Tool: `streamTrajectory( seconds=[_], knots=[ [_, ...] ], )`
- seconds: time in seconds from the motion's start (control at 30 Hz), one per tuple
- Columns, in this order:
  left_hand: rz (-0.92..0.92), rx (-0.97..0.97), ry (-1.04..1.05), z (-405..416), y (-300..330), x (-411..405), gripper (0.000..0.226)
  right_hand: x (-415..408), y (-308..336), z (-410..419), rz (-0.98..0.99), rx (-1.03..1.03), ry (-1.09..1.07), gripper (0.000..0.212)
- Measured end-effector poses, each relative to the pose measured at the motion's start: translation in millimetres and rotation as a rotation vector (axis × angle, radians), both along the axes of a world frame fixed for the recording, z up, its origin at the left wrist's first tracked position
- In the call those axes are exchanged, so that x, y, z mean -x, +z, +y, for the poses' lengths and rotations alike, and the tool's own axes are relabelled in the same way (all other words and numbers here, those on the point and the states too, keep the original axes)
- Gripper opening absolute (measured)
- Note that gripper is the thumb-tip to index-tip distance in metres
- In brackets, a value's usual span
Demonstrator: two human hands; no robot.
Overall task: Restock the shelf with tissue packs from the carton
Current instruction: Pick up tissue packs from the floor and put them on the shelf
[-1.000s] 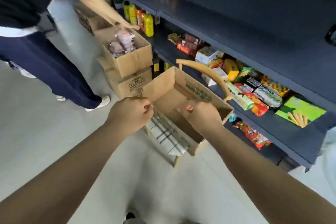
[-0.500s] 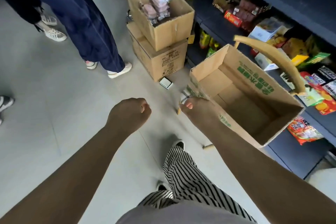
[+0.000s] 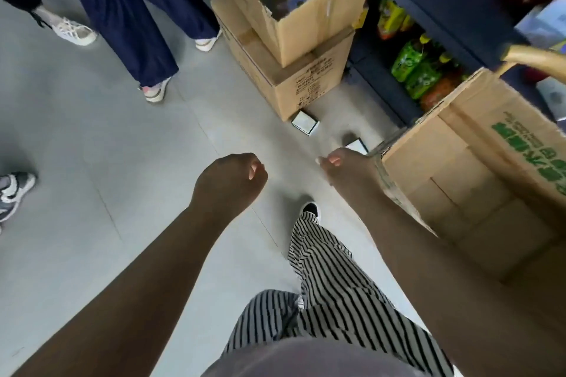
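An empty brown carton (image 3: 453, 180) with green print fills the right side, held off the floor. My right hand (image 3: 346, 167) grips its near left edge with curled fingers. My left hand (image 3: 232, 180) is a closed fist over the floor, holding nothing and apart from the carton. Two small white packs lie on the floor: one (image 3: 304, 122) beside the stacked boxes, the other (image 3: 356, 145) just beyond my right hand. The dark shelf (image 3: 444, 9) stands at the upper right with snack bags on its low level.
Two stacked cartons (image 3: 294, 40) stand by the shelf, the top one open with wrapped packs inside. A person in navy trousers (image 3: 137, 9) stands at upper left; other feet (image 3: 66, 29) show at the left edge. My striped trouser leg (image 3: 321, 269) steps forward.
My view has dropped toward the floor and I have stepped forward. The carton has shifted right in view, still in my right hand. My left hand stays a fist.
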State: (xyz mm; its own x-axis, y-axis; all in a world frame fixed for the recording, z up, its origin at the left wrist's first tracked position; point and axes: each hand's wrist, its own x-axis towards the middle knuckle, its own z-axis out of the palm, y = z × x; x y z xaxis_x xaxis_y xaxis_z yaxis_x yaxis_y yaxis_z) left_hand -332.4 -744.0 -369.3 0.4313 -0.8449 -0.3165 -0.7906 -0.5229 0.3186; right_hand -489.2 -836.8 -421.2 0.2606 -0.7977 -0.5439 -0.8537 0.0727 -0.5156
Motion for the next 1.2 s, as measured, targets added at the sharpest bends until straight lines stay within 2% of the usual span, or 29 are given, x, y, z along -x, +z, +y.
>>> streamTrajectory(
  seconds=[0.27, 0.43, 0.6, 0.7, 0.8, 0.9, 0.97, 1.03, 1.1, 1.2],
  knots=[
    [0.150, -0.103, -0.115, -116, -116, -37, 0.023, -42, -103, -83, 0.085, -0.139, -0.092, 0.033],
    [0.177, -0.149, -0.203, -172, -229, -64, 0.024, -60, -212, -113, 0.120, -0.212, -0.225, 0.035],
    [0.186, -0.204, -0.345, -209, -370, -101, 0.025, -89, -359, -132, 0.147, -0.253, -0.390, 0.038],
    [0.174, -0.227, -0.423, -221, -451, -125, 0.023, -106, -455, -154, 0.093, -0.282, -0.512, 0.038],
    [0.174, -0.219, -0.507, -226, -528, -147, 0.023, -121, -545, -185, -0.075, -0.305, -0.717, 0.035],
    [0.198, -0.209, -0.589, -224, -585, -169, 0.037, -136, -611, -217, -0.285, -0.380, -0.969, 0.035],
    [0.197, -0.221, -0.630, -219, -617, -181, 0.048, -141, -652, -231, -0.266, -0.361, -0.988, 0.034],
    [0.186, -0.312, -0.600, -217, -640, -193, 0.031, -147, -678, -245, -0.252, -0.265, -0.955, 0.034],
    [0.198, -0.417, -0.515, -217, -659, -204, 0.013, -151, -700, -255, -0.221, -0.202, -0.915, 0.049],
    [0.178, -0.501, -0.458, -220, -668, -211, 0.009, -156, -710, -260, -0.120, -0.181, -0.839, 0.062]
  ],
)
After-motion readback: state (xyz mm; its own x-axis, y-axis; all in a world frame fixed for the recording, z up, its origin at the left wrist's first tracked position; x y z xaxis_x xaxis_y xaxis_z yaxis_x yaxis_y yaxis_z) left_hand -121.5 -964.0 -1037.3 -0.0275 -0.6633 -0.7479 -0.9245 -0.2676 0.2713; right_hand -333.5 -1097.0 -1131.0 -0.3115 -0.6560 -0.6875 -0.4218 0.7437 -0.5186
